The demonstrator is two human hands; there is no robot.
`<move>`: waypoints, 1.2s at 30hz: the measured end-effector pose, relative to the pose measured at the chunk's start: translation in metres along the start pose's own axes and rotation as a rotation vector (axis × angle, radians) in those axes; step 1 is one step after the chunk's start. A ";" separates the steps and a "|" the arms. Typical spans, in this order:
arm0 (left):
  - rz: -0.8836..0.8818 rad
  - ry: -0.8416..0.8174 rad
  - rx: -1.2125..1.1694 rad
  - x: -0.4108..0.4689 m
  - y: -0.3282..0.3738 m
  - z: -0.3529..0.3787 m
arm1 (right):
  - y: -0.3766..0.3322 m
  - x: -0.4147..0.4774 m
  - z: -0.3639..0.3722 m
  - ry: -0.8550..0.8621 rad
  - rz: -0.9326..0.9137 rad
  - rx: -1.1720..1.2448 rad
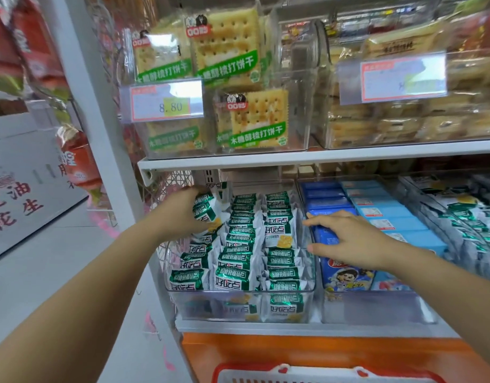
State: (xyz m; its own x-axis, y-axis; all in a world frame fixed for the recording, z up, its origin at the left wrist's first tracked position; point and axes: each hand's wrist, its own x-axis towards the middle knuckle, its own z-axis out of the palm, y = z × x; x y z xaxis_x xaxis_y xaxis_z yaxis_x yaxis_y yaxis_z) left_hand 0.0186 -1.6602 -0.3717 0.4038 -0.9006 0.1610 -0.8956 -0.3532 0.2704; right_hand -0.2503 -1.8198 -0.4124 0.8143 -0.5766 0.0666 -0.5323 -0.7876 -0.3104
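**Figure.** Our left hand (183,212) curls around a small bunch of green-and-white foil packets (207,214), which sits at the back left corner of the clear plastic bin (238,306), just above the rows packed there. Our right hand (348,240) holds nothing. Its fingers are spread and nearly straight over the bin's right wall and the blue cartons (390,218) beside it; we cannot tell whether it touches them. The crinkled packets read 好吃点 in white on green and fill the bin in three rows. On the white shelf (293,157) above, glossy cracker packs (227,48) carry a green band reading 木糖醇梳打饼干, beside a price tag (166,102) marked 8.80. A red slatted basket (321,375) shows at the bottom edge.
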 end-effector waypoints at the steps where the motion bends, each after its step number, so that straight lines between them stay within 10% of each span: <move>1: 0.011 0.052 -0.066 -0.004 0.007 0.000 | 0.000 0.000 0.000 0.001 -0.001 -0.001; 8: 0.021 -0.129 -0.630 -0.003 0.058 0.045 | 0.006 0.002 0.003 -0.005 0.014 0.032; 27: 0.208 -0.361 0.136 0.042 0.087 0.085 | 0.009 0.003 0.006 0.028 -0.033 0.022; 36: 0.192 -0.400 -0.213 0.036 0.076 0.084 | 0.013 0.003 0.009 0.028 -0.039 0.024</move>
State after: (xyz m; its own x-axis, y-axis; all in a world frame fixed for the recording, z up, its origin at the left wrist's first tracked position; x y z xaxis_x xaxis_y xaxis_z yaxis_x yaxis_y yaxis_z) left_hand -0.0504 -1.7404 -0.4252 0.0945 -0.9857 -0.1394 -0.8718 -0.1495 0.4665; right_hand -0.2522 -1.8299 -0.4246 0.8275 -0.5515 0.1056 -0.4940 -0.8044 -0.3299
